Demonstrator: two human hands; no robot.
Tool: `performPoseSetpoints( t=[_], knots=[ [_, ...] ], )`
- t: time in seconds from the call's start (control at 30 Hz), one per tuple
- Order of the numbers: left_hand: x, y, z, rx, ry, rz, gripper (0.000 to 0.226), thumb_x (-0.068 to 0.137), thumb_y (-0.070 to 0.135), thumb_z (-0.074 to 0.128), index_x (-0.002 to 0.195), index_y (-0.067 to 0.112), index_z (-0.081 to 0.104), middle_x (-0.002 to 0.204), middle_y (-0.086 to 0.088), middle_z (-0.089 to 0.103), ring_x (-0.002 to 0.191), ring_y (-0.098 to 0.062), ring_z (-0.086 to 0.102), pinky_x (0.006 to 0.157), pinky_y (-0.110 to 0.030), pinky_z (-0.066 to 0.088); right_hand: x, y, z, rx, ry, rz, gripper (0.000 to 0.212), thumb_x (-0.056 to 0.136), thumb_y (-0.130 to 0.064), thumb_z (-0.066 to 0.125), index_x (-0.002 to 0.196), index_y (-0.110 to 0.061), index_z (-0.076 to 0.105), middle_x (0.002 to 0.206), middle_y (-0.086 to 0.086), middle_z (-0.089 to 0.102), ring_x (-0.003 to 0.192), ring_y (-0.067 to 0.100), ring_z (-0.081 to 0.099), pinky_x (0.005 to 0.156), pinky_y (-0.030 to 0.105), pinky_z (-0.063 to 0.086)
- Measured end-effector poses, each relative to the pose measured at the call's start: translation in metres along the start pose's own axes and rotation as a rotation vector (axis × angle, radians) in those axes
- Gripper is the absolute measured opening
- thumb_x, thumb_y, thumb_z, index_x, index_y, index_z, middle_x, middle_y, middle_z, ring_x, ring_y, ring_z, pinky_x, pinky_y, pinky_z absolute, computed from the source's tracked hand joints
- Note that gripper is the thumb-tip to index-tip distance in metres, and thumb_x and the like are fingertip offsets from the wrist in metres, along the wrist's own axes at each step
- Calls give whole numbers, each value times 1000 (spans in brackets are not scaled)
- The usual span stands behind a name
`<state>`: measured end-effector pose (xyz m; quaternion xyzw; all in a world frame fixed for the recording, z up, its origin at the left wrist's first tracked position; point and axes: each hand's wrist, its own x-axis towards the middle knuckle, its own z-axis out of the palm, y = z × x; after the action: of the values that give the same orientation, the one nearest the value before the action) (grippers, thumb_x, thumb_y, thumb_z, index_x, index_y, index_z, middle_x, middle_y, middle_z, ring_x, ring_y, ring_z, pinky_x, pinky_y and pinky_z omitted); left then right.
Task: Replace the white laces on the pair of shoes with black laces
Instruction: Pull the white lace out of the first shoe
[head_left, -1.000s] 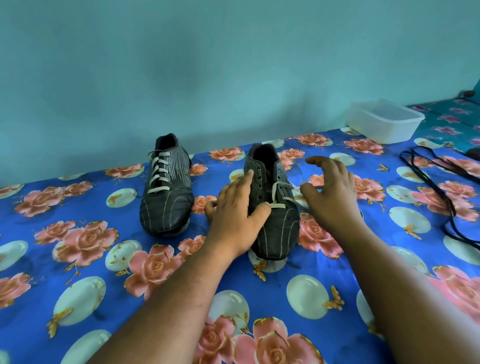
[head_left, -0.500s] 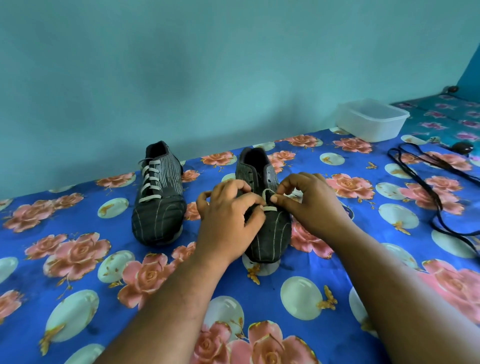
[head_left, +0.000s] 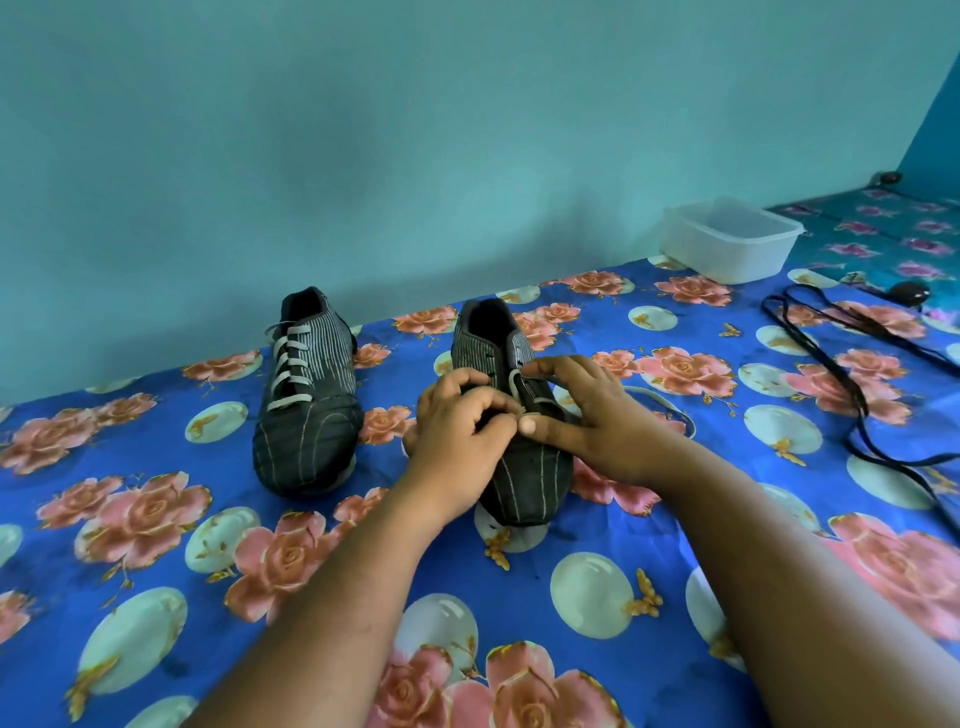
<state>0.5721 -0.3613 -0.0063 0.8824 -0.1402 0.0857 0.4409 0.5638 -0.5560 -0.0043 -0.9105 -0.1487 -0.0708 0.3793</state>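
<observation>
a: white lace (head_left: 519, 382) on the right shoe (head_left: 511, 415): a second ago the hands were only reaching over it with fingers spread. now both have closed in on it.

b: so what is each hand doing?

a: the left hand (head_left: 460, 421) is curled over the middle of the shoe, fingertips pinching at the lace by the lower eyelets. the right hand (head_left: 582, 410) has finger and thumb on the same lace, a small loop of it standing up between them.

b: and the upper eyelets?

a: they look bare on that shoe, so i'd judge the unlacing is well under way, only the lower rows left. part of the freed lace seems to trail on the bed (head_left: 156, 545) just right of the shoe.

b: the other shoe?

a: left shoe (head_left: 306, 389) stands apart to the left, fully laced in white, untouched. the black laces (head_left: 852, 400) lie well off to the right, near a plastic tub (head_left: 730, 239).

b: meaning?

a: the task is early. no black lace is in yet.
</observation>
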Motion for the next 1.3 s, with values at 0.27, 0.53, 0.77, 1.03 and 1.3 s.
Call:
performPoseSetpoints(
  t=[0.27, 0.53, 0.77, 1.03, 1.3],
  knots=[
    [0, 2, -2, 32, 34, -6, 25, 82, 47, 44, 91, 51, 67, 116, 20, 57, 123, -12, 48, 105, -47, 36, 2, 0, 1, 12, -4, 23, 85, 63, -97, 51, 134, -51, 45, 134, -18, 45, 133, 15, 38, 113, 48, 37],
    [-6, 5, -1, 347, 76, 55, 32, 100, 50, 46, 99, 34, 73, 120, 18, 52, 123, -12, 41, 99, -43, 25, 1, -4, -1, -14, -5, 65, 86, 63, -90, 56, 137, -47, 45, 132, -20, 42, 133, 14, 36, 113, 51, 35],
    [-3, 7, -7, -614, -50, -167, 19, 97, 22, 62, 81, 24, 72, 102, 2, 65, 96, -9, 62, 83, -23, 47, 1, -4, -2, -4, -4, 74, 91, 60, -94, 56, 137, -48, 43, 133, -18, 43, 133, 16, 36, 114, 49, 34],
    [-1, 9, -4, -200, 55, -44, 34, 93, 48, 69, 79, 18, 76, 90, 6, 67, 94, -10, 62, 82, -32, 50, 1, -6, -1, -32, -17, 97, 101, 55, -97, 55, 140, -44, 43, 135, -13, 45, 132, 17, 36, 112, 48, 36],
    [-6, 16, -17, -917, -71, -376, 26, 95, 30, 61, 71, 22, 67, 81, 0, 67, 74, -13, 62, 65, -27, 46, 0, -12, -2, 2, -8, 107, 96, 57, -86, 61, 140, -41, 44, 132, -15, 41, 133, 16, 35, 112, 46, 36]
  ],
)
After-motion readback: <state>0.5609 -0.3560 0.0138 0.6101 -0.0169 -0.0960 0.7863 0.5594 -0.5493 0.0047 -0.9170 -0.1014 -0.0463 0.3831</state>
